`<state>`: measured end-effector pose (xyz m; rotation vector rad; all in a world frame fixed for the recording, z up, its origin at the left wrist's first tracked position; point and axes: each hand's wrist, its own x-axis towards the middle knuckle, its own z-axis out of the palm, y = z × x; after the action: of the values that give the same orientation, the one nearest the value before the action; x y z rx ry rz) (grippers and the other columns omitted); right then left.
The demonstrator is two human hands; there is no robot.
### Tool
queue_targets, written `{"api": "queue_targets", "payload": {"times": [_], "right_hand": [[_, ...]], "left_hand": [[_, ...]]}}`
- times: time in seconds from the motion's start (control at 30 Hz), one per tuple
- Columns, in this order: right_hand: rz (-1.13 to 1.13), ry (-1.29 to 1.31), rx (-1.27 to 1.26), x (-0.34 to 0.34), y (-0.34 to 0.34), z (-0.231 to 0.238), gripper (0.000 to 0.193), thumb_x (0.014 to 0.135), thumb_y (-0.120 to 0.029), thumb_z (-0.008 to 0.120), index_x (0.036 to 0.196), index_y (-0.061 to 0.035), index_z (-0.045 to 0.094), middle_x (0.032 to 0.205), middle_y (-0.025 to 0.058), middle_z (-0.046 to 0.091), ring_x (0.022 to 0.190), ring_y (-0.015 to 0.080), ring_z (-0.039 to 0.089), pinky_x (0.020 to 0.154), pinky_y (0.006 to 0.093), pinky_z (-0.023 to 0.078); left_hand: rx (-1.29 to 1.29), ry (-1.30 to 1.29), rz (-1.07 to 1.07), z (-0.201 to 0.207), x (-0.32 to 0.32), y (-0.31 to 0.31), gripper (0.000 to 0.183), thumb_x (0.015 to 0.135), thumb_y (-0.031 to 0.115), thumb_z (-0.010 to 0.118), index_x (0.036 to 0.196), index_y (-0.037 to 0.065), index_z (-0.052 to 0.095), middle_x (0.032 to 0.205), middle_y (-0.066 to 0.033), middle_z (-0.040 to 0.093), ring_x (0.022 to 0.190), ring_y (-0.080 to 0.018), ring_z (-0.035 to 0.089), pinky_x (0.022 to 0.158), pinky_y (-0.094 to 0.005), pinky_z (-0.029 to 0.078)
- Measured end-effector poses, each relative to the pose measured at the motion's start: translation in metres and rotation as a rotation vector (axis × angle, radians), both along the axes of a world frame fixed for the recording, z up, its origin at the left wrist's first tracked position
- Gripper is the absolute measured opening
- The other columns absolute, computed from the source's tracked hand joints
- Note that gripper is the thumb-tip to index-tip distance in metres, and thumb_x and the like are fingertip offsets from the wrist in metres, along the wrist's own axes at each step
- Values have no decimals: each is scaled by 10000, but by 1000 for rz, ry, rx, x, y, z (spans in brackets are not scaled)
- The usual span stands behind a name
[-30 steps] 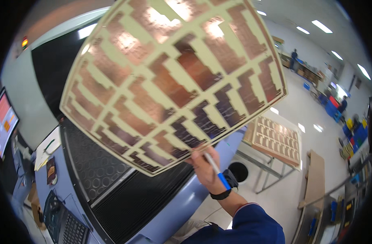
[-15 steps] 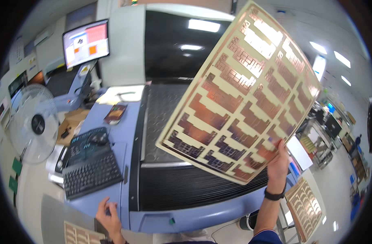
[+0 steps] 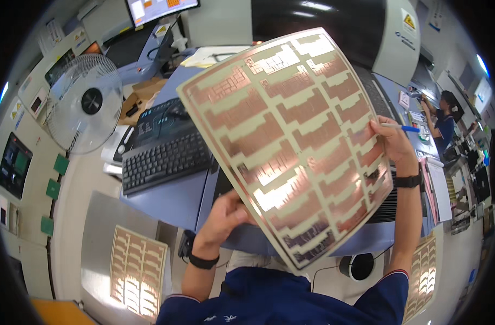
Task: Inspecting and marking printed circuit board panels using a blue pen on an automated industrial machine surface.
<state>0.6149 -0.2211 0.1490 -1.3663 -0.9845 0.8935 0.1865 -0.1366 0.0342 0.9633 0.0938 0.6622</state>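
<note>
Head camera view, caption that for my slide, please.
Right hand holding a copper-patterned panel and pen, left hand at the panel's edge.

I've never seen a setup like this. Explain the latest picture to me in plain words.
There is no robot here: a person works with two bare hands, so each grip is simply a hand. The view comes from a fisheye camera worn on the person's head, looking down, which is why straight edges bend.

The right grip grasps the right edge of a large pale panel with copper-coloured patterns, and also holds a pen. The left grip is at the panel's lower left edge; its fingers are partly hidden, so how firmly it holds is hard to tell.

Left of the panel, a blue work surface carries a black keyboard. At lower left, a similar patterned sheet lies on a grey surface.
</note>
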Motion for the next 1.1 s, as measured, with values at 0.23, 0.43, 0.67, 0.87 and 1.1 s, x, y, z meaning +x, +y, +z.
{"api": "queue_targets", "payload": {"times": [0.23, 0.43, 0.67, 0.87, 1.1], "right_hand": [[128, -187, -271, 27, 4, 19, 221, 948, -178, 645, 1084, -4, 634, 928, 65, 674, 916, 139, 653, 804, 254, 504], [-87, -963, 52, -41, -37, 35, 416, 908, -144, 671, 1279, 13, 570, 1196, 193, 663, 1141, 276, 633, 946, 360, 489], [283, -1350, -54, -188, -100, 9, 610, 787, -129, 766, 1337, -7, 531, 1240, 240, 613, 1144, 396, 612, 950, 463, 502], [-57, -1540, 203, -135, -72, -51, 377, 834, 33, 614, 1207, -14, 640, 1174, 230, 657, 1101, 374, 640, 934, 441, 505], [-124, -1447, 204, -20, -15, -84, 371, 820, 10, 661, 1183, -64, 676, 1195, 191, 664, 1157, 379, 605, 971, 439, 485]], "left_hand": [[-66, 81, 163, 26, 3, -22, 451, 883, 32, 660, 1282, -101, 495, 1091, -187, 651, 930, -266, 695, 615, -346, 659], [-256, 61, 241, 35, 25, -54, 384, 939, 41, 595, 1276, -104, 482, 1096, -177, 654, 939, -225, 690, 653, -352, 659], [-308, 134, 395, 24, 77, -81, 358, 976, 83, 568, 1269, -96, 467, 1053, -144, 643, 902, -169, 676, 676, -332, 654], [-155, 232, 74, 36, 71, -72, 520, 1012, 121, 524, 1479, -10, 336, 1420, -229, 498, 1146, -274, 637, 907, -333, 548], [951, 321, 1624, 23, -42, -18, 242, 894, 17, 576, 1114, -53, 649, 1028, -145, 718, 967, -283, 671, 851, -372, 511]]}}
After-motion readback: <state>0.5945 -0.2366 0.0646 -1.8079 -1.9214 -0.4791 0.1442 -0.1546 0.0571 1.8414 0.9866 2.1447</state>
